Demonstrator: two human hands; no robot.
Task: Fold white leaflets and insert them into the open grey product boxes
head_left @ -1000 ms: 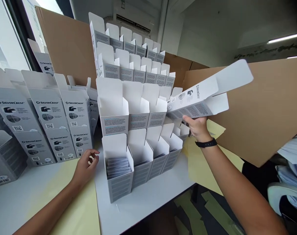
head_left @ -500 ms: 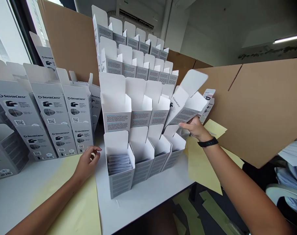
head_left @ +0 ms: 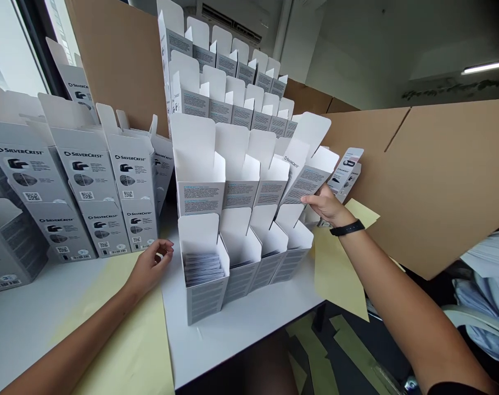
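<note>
My right hand [head_left: 325,206], with a black band on its wrist, grips the lower side of a tilted SilverCrest carton [head_left: 309,173]. The carton's top flaps stand up. It leans beside the row of upright cartons in the second tier; its bottom is hidden. My left hand [head_left: 152,263] hovers at the table's left part, fingers loosely curled and apart, holding nothing. Close to it stands the front-row open carton [head_left: 206,296], with a stack of folded papers [head_left: 203,269] inside. Other open cartons [head_left: 243,274] of the front row also show paper edges.
Several SilverCrest cartons [head_left: 82,181] stand stacked on the left. More open cartons [head_left: 228,104] rise in tiers behind. Brown cardboard [head_left: 438,175] walls the back and right. Yellow paper sheets [head_left: 340,274] lie on the white table [head_left: 249,334], overhanging its right edge.
The tilted carton has shifted left and become more upright in my right hand, closer to the row. My left hand has barely moved. The whole view has shifted slightly.
</note>
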